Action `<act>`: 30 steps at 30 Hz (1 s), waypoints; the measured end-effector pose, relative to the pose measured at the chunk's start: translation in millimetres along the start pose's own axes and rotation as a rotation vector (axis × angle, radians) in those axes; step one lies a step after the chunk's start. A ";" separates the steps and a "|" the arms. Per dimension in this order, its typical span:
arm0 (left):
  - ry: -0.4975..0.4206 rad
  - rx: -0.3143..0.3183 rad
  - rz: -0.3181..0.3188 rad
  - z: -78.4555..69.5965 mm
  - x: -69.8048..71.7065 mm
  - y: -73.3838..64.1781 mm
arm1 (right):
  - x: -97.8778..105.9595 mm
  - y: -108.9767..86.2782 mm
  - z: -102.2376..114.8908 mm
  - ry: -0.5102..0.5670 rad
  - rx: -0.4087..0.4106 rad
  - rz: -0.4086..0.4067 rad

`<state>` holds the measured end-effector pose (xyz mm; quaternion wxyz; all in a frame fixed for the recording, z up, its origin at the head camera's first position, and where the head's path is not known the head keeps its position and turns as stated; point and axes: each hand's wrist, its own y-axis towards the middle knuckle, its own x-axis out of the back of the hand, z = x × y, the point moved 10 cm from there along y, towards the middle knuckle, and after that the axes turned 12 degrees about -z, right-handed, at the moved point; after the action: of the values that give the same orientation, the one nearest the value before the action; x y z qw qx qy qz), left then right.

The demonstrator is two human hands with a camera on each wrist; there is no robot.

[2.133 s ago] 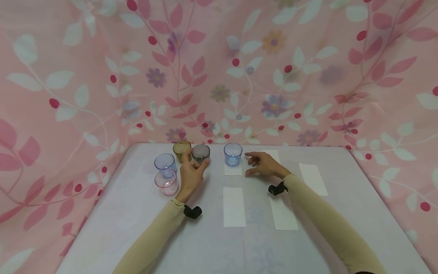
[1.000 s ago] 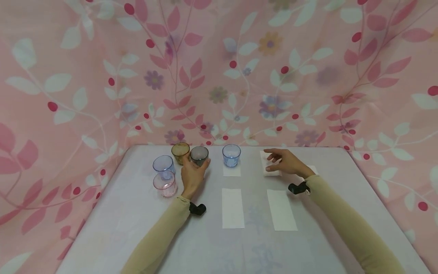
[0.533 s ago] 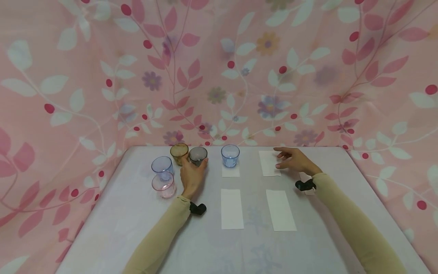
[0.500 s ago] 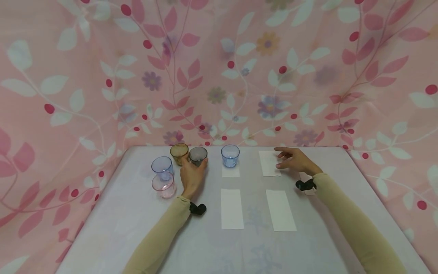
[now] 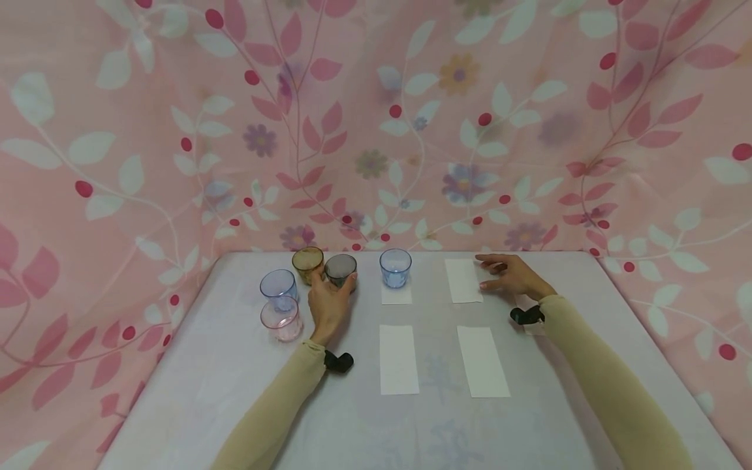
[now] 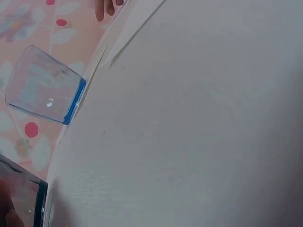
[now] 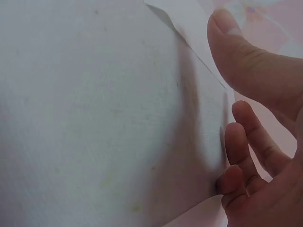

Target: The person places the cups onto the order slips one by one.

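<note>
My left hand (image 5: 329,307) grips a smoky grey glass tumbler (image 5: 341,266), its thumb on the right side and fingers on the left. Part of that grey tumbler shows at the lower left of the left wrist view, beside fingertips. Right next to it stands an amber tumbler (image 5: 307,261). A light blue tumbler (image 5: 395,267) rests on a white paper strip (image 5: 396,297) to the right. My right hand (image 5: 514,277) holds nothing; its fingers are parted and loosely bent at the right edge of another paper strip (image 5: 463,281).
Further left stand a blue tumbler (image 5: 279,287) and, in front of it, a pink tumbler (image 5: 281,318). Two paper strips lie nearer, a left one (image 5: 399,359) and a right one (image 5: 484,361). The right wrist hides most of another strip. A floral curtain (image 5: 376,130) hangs behind the table (image 5: 235,378).
My right hand has moved right, from beside the light blue tumbler across the back paper strip to its right edge. My left hand has stayed at the grey tumbler.
</note>
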<state>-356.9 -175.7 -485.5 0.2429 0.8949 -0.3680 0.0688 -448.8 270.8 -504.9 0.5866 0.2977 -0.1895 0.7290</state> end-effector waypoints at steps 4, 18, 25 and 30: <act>-0.021 -0.010 0.000 -3.2 3.4 -2.1 | -0.6 2.3 -2.4 -0.011 -0.003 -0.003; -0.145 -0.091 -0.015 -34.3 23.1 -12.7 | -4.0 6.3 -7.2 -0.064 0.005 0.018; -0.272 -0.125 0.088 -68.6 21.4 -29.7 | -7.0 4.1 -4.4 -0.034 0.025 0.042; -0.348 -0.149 0.167 -93.5 17.4 -44.7 | -10.3 2.9 -0.8 -0.013 0.046 0.064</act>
<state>-308.2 -113.9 -415.8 0.2348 0.8392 -0.4814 -0.0945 -450.4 262.9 -512.0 0.5547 0.3096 -0.1857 0.7496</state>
